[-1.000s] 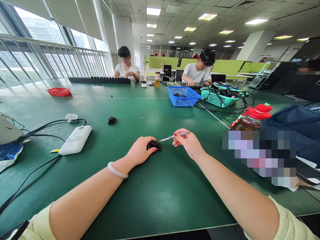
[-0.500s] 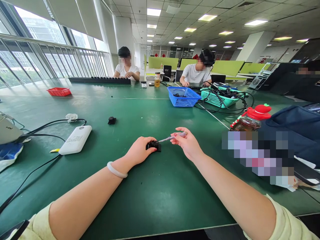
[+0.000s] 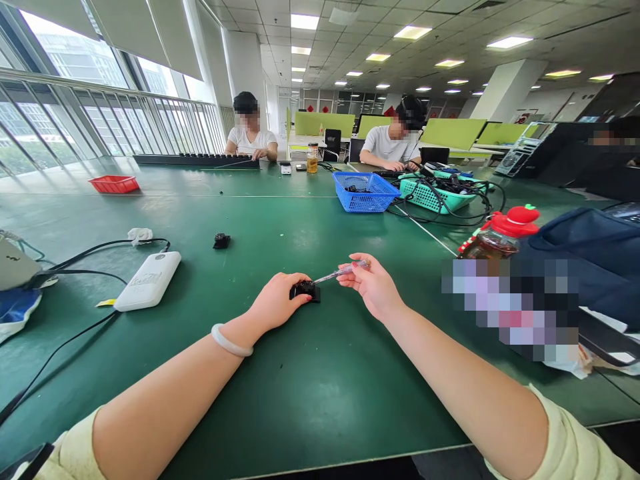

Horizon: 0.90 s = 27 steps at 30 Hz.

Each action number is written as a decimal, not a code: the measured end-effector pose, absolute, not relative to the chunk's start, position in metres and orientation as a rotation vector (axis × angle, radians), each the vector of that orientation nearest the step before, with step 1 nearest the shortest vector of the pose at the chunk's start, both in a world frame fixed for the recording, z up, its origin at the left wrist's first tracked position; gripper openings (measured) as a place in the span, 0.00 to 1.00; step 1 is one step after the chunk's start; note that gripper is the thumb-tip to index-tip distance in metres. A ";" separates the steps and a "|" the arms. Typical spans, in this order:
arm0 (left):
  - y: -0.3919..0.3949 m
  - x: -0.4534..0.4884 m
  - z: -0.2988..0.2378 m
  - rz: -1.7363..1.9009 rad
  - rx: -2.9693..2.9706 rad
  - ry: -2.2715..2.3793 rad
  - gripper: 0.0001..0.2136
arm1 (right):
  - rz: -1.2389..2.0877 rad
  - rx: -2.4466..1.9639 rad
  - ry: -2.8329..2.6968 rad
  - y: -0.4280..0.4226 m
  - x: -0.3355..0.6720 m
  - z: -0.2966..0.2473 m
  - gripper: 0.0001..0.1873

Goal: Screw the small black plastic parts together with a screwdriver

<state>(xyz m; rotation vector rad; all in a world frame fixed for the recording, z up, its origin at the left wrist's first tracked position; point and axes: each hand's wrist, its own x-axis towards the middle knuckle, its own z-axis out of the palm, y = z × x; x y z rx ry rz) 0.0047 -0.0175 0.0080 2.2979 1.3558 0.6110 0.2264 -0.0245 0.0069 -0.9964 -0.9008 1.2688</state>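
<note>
My left hand (image 3: 277, 301) rests on the green table (image 3: 310, 387) with its fingers closed around a small black part (image 3: 306, 291). My right hand (image 3: 371, 287) pinches a thin screwdriver (image 3: 340, 272) with a clear handle. The screwdriver's metal tip meets the top of the black part. A white bangle (image 3: 229, 341) circles my left wrist.
A second small black part (image 3: 221, 241) lies farther out to the left. A white power bank (image 3: 149, 281) with black cables lies at left. A blue basket (image 3: 366, 191), a teal basket (image 3: 434, 195), a red-capped bottle (image 3: 500, 233) and a dark bag (image 3: 590, 253) stand at right. Two people sit across the table.
Both hands hold the same grip; my right fingers have shifted slightly along the screwdriver handle. The view has drifted a little.
</note>
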 end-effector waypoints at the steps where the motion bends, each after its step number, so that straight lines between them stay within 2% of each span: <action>1: -0.017 0.004 0.008 0.609 2.298 1.352 0.13 | 1.265 -1.002 -0.899 -0.024 0.226 0.006 0.11; 10: -0.017 0.003 0.006 0.604 2.301 1.347 0.15 | 1.211 -0.999 -0.886 -0.022 0.229 0.005 0.11; 19: -0.015 0.003 0.005 0.599 2.323 1.337 0.15 | 1.301 -1.041 -0.897 -0.024 0.225 0.004 0.05; 23: -0.015 0.003 0.004 0.601 2.328 1.331 0.15 | 1.270 -1.061 -0.910 -0.023 0.226 0.004 0.06; 27: -0.015 0.003 0.004 0.597 2.323 1.337 0.16 | 1.195 -1.102 -0.995 -0.023 0.228 0.004 0.13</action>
